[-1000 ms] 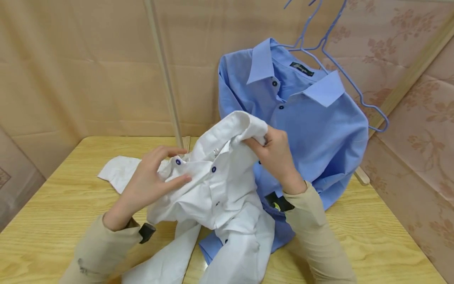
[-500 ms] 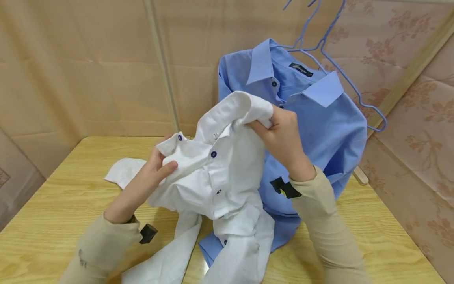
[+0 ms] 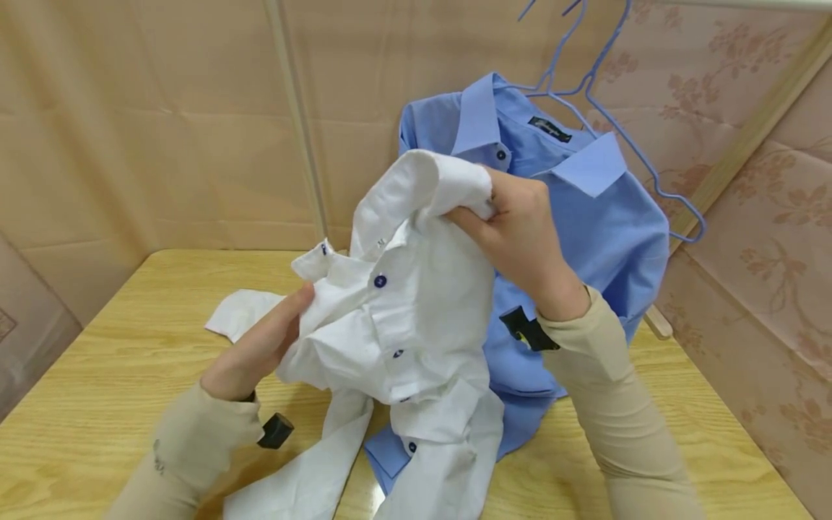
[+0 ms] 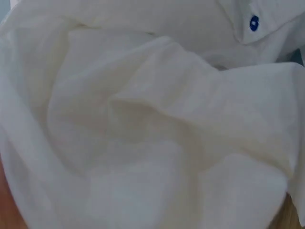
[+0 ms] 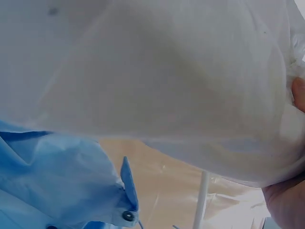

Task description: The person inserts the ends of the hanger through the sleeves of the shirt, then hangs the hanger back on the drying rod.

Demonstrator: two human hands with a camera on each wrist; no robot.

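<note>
A crumpled white shirt point(image 3: 429, 310) with dark blue buttons hangs between both hands in the head view, its sleeves trailing on the table. By its raised collar band, my right hand point(image 3: 520, 238) grips it, thumb in front. My left hand point(image 3: 260, 347) holds the shirt's shoulder side at the left; the thumb lies along the front edge and the fingers are hidden behind the cloth. White folds fill the left wrist view, with one blue button point(image 4: 254, 23) at the top right. In the right wrist view, part of my right hand point(image 5: 288, 202) shows beside the white cloth.
Behind the white shirt a light blue shirt point(image 3: 585, 238) hangs on blue wire hangers point(image 3: 650, 173), its lower part reaching the wooden table point(image 3: 97, 390). A pole point(image 3: 295, 115) stands at the back against beige cloth. A slanted wooden post point(image 3: 747, 137) is at the right.
Both hands have raised the white shirt's collar. My left hand has shifted from the button area down the shirt's left side, its thumb now at the edge. The blue shirt stays about where it was.
</note>
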